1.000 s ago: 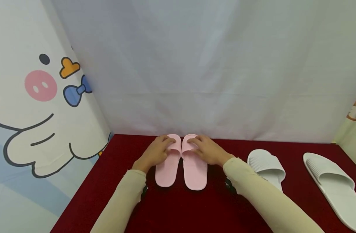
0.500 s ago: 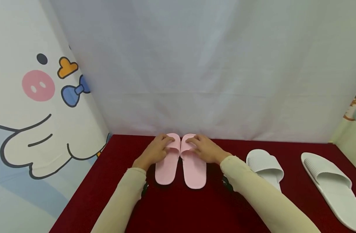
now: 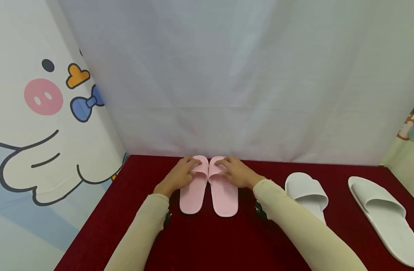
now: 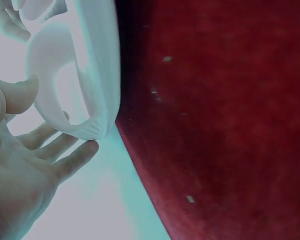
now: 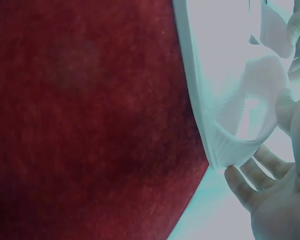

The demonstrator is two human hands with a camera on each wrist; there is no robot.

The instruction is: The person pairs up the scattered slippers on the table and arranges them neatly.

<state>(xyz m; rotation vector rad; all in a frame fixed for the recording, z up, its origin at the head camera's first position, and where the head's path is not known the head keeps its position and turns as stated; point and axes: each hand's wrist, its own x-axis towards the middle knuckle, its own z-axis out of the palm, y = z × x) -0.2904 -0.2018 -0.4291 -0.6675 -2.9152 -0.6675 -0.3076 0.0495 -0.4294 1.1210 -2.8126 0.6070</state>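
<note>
Two pink slippers lie side by side on the red cloth, toes toward the back wall and heels slightly apart. My left hand (image 3: pixel 180 174) grips the strap end of the left pink slipper (image 3: pixel 192 198). In the left wrist view its thumb is at the strap's rear edge and its fingertips reach the front of the slipper (image 4: pixel 102 60). My right hand (image 3: pixel 241 173) holds the right pink slipper (image 3: pixel 225 201) the same way. The right wrist view shows thumb and fingers around the strap part of that slipper (image 5: pixel 230 142). The inner sides meet near the toes.
To the right lie two white slippers, one (image 3: pixel 303 186) partly behind my right sleeve (image 3: pixel 305 226), the other (image 3: pixel 379 194) farther right. A pale curtain (image 3: pixel 227 82) rises behind the red cloth (image 3: pixel 200 244). A cartoon-printed panel (image 3: pixel 17 120) stands at the left.
Both hands stay on the pink slippers. The slippers' heel ends sit slightly farther from me than before. The head view has also shifted a little.
</note>
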